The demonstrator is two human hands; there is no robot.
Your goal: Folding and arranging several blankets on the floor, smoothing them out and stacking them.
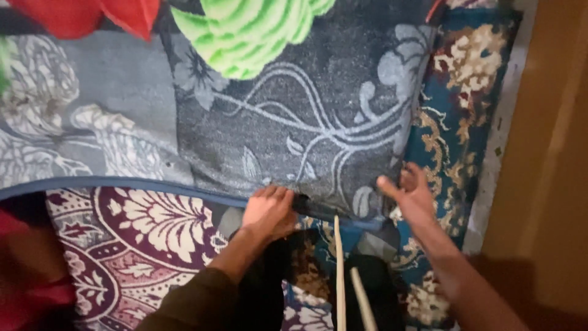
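Observation:
A grey blanket (294,122) with pale floral swirls and green and red blooms lies spread across the floor. Its dark blue bound edge (122,184) runs along the near side. My left hand (268,211) is closed on that edge near the middle. My right hand (411,193) is at the blanket's near right corner, fingers apart and bent, touching or just above the cloth. Both forearms reach in from the bottom.
A maroon patterned rug (135,239) lies under the blanket at the left, a teal floral carpet (456,116) at the right. Two pale sticks (339,270) rest near my legs. A brown wall or door (545,153) stands at the right.

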